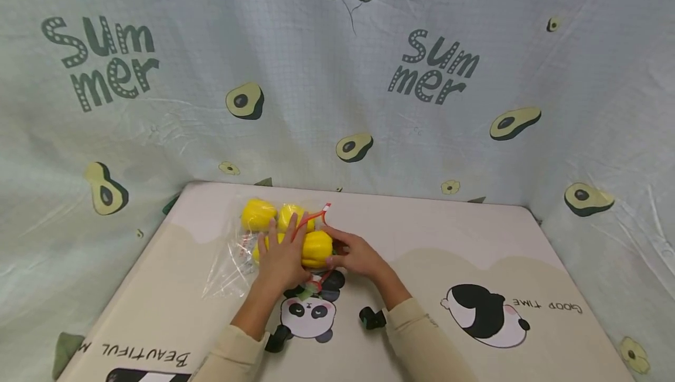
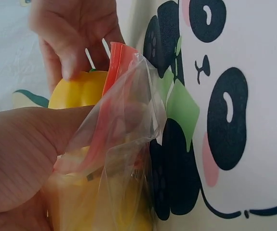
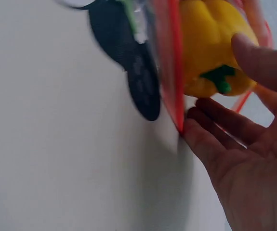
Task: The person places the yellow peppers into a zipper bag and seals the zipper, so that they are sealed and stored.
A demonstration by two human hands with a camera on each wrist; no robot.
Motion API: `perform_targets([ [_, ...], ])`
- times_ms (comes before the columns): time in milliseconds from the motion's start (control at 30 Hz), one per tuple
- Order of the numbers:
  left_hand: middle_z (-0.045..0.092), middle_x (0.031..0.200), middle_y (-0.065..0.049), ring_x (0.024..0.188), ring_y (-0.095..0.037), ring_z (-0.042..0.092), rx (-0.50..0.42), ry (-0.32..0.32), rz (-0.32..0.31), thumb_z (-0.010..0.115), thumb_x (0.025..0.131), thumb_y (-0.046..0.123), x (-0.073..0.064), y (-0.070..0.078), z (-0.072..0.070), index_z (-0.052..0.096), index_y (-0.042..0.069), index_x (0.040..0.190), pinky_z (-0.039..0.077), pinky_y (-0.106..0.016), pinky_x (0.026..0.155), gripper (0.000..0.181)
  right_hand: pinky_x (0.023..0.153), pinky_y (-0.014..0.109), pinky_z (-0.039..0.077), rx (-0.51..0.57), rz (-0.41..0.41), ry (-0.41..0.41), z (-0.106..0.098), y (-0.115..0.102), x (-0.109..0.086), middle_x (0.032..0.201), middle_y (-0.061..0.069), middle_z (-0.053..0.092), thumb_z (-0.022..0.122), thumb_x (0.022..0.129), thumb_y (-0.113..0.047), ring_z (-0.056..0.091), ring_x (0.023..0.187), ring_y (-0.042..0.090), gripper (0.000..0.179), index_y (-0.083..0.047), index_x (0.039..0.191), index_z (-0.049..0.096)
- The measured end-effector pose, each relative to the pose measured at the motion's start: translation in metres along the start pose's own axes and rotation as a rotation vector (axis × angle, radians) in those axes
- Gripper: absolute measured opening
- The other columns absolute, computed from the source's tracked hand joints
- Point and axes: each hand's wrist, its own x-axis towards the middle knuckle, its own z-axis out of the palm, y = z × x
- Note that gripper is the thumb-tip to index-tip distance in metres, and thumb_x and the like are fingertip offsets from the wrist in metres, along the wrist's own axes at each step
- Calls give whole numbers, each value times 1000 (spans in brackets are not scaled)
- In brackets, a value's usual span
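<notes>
Yellow bell peppers lie in and at the mouth of a clear zip bag [image 1: 227,270] with a red seal strip. Two of them, a left pepper [image 1: 258,214] and another pepper [image 1: 289,215], are at the far side inside the bag. My left hand [image 1: 282,262] spreads over the near side, its thumb [image 2: 27,139] gripping the bag's edge over a pepper. At the opening, my right hand [image 1: 361,253] holds a bell pepper [image 3: 215,48] by its green-stemmed end, thumb on one side and fingers beneath. The bag's red strip [image 3: 169,62] stands beside this pepper.
The pale table cover [image 1: 422,229] carries printed pandas and lettering. Small black objects [image 1: 372,318] sit by both wrists. Behind the table hangs a curtain [image 1: 295,60] printed with avocados.
</notes>
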Motion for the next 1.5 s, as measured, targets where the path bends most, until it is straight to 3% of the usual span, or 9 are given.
perform_targets([
  [167,12,177,-11,160,-53,4,-6,3,-10,95,70,30,1,-1,-1,21,21,168,7,-74,127,123,116,54,49,100,-27,-12,-3,1,2,148,17,61,71,93,-12,62,131,36,70,-13,158,45],
  [733,14,177,-11,160,-53,5,4,-19,0,95,72,32,3,0,-5,24,21,167,4,-76,126,119,118,51,47,-59,16,-45,-3,-5,8,154,11,58,73,99,-26,60,137,33,61,-21,156,51],
  [867,15,177,-10,161,-52,4,-1,-28,-9,95,71,31,3,-1,-5,27,19,166,4,-75,126,117,119,52,47,-31,5,-85,-4,-5,7,153,13,58,70,101,-24,59,138,34,63,-17,158,46],
  [1067,15,177,-9,161,-51,3,-12,-26,-14,95,71,31,4,-1,-5,31,16,164,4,-74,127,114,116,51,50,18,47,-60,-3,-2,7,141,13,65,68,102,-20,61,131,31,53,-14,152,51],
  [1500,14,177,-11,160,-53,3,-36,-46,-16,92,75,42,2,-4,-8,23,15,167,7,-77,125,118,111,51,54,-71,90,-40,1,-6,7,137,14,68,70,100,-26,65,124,31,56,-19,153,53],
])
